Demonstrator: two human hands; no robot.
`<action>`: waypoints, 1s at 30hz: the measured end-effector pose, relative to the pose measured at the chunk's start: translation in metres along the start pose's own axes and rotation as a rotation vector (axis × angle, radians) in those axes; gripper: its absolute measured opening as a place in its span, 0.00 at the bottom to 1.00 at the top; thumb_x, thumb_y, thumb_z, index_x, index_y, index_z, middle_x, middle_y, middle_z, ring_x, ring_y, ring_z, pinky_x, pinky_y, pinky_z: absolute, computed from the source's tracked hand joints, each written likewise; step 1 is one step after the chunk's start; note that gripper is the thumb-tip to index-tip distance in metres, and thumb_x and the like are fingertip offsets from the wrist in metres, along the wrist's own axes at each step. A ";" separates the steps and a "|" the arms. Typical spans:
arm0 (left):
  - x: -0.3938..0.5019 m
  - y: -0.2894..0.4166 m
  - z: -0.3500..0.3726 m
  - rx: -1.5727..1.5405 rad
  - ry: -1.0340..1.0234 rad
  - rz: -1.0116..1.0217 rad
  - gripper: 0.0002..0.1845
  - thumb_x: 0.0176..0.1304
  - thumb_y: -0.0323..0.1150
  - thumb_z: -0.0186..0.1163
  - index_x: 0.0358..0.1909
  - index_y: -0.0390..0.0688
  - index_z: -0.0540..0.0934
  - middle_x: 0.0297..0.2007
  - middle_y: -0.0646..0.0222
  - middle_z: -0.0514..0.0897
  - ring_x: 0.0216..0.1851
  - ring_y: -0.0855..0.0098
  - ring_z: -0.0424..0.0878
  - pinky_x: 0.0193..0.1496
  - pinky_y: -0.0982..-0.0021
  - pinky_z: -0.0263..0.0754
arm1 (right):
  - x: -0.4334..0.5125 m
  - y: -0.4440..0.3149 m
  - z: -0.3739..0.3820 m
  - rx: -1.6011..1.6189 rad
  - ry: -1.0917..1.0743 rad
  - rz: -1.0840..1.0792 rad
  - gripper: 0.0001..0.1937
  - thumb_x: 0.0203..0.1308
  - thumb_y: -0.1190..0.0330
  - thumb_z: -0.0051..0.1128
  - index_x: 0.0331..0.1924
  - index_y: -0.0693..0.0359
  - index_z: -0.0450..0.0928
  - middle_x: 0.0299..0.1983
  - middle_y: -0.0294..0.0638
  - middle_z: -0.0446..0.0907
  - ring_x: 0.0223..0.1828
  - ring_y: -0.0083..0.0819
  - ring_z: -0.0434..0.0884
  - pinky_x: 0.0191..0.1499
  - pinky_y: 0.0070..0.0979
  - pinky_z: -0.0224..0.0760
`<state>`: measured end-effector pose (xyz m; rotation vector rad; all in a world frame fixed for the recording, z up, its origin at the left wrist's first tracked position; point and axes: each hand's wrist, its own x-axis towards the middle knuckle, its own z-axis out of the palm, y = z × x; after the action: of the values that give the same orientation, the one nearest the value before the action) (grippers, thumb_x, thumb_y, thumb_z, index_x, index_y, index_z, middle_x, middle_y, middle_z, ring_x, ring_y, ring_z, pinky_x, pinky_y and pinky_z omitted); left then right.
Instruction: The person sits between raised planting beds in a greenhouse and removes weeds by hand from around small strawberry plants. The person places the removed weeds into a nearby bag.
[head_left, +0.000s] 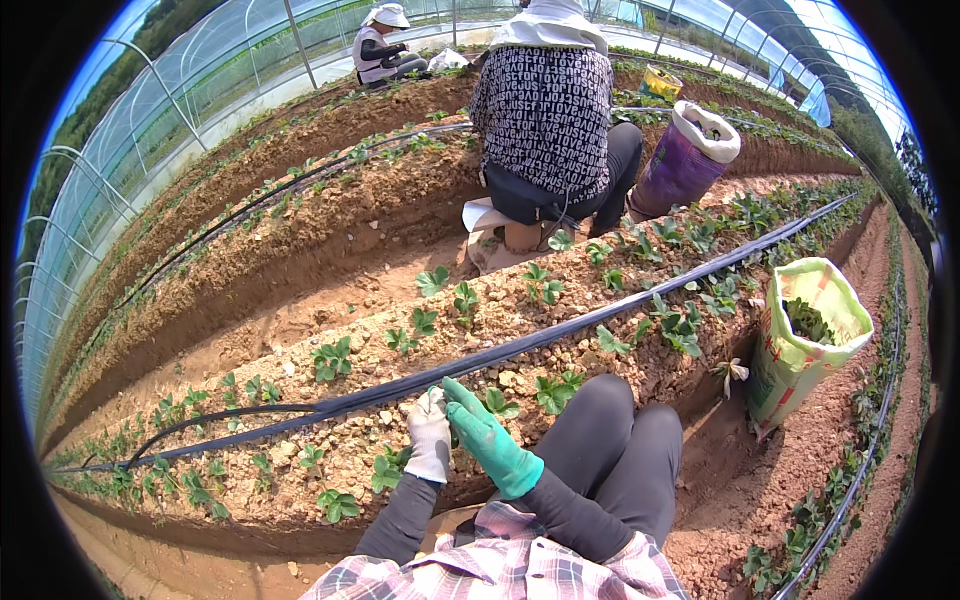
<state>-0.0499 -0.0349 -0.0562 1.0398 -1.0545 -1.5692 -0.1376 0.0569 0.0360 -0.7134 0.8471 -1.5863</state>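
My left hand, in a whitish glove, is raised above the near soil bed with its fingers curled. Against it rests my right hand, in a green coated glove, its fingers straight and close together. Whatever may lie between the two palms is hidden. Just beyond the fingertips a black drip hose runs along the bed. Small strawberry plants grow around the hands: one left of my left wrist, one beyond my right hand and another by my knee.
A pale green sack holding leafy seedlings stands in the furrow at right. Across the bed a person sits facing away beside a purple sack. Another person sits farther back, near a yellow container. Greenhouse hoops arch around.
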 end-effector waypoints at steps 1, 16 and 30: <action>0.006 -0.003 0.005 -0.061 0.089 -0.036 0.13 0.80 0.37 0.55 0.52 0.37 0.81 0.42 0.73 0.85 0.40 0.78 0.80 0.44 0.76 0.76 | 0.000 0.000 0.000 -0.108 -0.042 -0.006 0.34 0.78 0.61 0.50 0.79 0.67 0.52 0.79 0.48 0.56 0.80 0.35 0.56 0.80 0.30 0.46; -0.014 0.057 0.005 -0.171 -0.588 -0.332 0.24 0.80 0.50 0.51 0.60 0.39 0.78 0.49 0.63 0.86 0.50 0.65 0.85 0.55 0.61 0.83 | -0.011 -0.009 -0.032 -0.192 -0.062 -0.085 0.20 0.78 0.68 0.48 0.69 0.65 0.70 0.63 0.38 0.74 0.60 0.25 0.74 0.63 0.23 0.68; 0.006 0.026 0.011 -0.153 -0.061 -0.186 0.10 0.76 0.31 0.54 0.44 0.39 0.84 0.35 0.64 0.88 0.36 0.68 0.87 0.41 0.68 0.83 | -0.024 -0.003 -0.003 -0.283 -0.017 -0.179 0.23 0.74 0.73 0.50 0.71 0.64 0.67 0.72 0.52 0.69 0.72 0.39 0.71 0.72 0.31 0.65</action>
<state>-0.0552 -0.0442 -0.0299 1.0131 -0.8825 -1.8115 -0.1374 0.0812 0.0364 -1.0272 1.0311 -1.6318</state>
